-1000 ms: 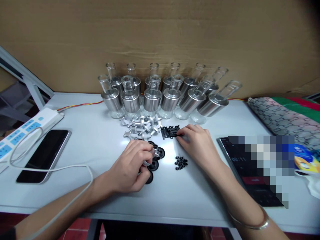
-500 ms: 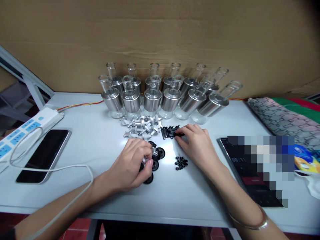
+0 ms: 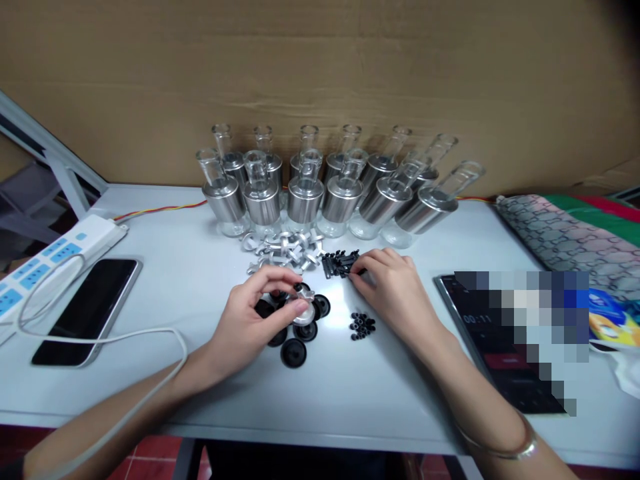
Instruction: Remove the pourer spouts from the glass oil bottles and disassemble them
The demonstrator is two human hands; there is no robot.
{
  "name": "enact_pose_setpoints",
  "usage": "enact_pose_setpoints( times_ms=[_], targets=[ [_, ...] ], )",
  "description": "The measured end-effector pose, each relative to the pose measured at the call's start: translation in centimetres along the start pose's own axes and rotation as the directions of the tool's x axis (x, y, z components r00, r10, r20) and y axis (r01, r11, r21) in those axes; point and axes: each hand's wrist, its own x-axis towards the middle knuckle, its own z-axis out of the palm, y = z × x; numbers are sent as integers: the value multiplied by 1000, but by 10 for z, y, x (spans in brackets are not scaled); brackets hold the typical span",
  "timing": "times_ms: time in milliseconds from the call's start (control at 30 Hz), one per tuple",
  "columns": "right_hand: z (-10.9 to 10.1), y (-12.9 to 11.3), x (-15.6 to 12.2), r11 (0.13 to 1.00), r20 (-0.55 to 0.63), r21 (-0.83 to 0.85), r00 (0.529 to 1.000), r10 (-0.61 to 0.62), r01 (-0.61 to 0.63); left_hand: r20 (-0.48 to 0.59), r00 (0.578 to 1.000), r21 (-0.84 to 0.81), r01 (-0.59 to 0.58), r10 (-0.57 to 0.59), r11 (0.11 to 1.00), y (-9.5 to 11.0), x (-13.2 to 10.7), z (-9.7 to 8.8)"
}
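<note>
My left hand holds a silver pourer part with a round disc between thumb and fingers. Beneath and around it lie several round black caps, some partly hidden by the hand. My right hand has its thumb and index finger pinched at the right edge of a pile of small black plastic pieces, with a black piece at the fingertips. A heap of silver pourer parts is left of that pile. Small black tubular rings sit in a cluster below my right hand.
Several glass bottles with steel sleeves stand in two rows at the back, before a cardboard wall. At left are a phone, a power strip and a white cable. A tablet-like screen lies right.
My left hand has turned and opened out around the silver part, showing its disc and more of the black caps below. My right hand stays nearly still at the black pieces.
</note>
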Motion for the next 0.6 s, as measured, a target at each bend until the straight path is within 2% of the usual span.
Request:
enact_pose_setpoints(
  times_ms=[100, 200, 267, 367, 467, 600],
  targets=[
    [-7, -9, -1, 970, -143, 239, 990, -8, 42, 19, 996, -40, 83, -82, 996, 2, 2, 0],
    [-15, -26, -5, 894, -272, 418, 961, -46, 161, 119, 978, -86, 182, -171, 980, 5, 2, 0],
    [-18, -37, -8, 859, -343, 436, 932, -115, 267, 157, 971, -102, 195, -178, 975, 8, 3, 1],
    [-18, -49, -15, 812, -381, 452, 903, -199, 370, 155, 976, -115, 171, -153, 978, 9, 4, 1],
    [-18, -53, -20, 788, -399, 467, 891, -218, 401, 150, 977, -127, 170, -151, 977, 7, 4, 2],
    [-20, -52, -23, 775, -464, 481, 869, -171, 410, 141, 978, -165, 177, -155, 970, 5, 4, 3]
  ],
)
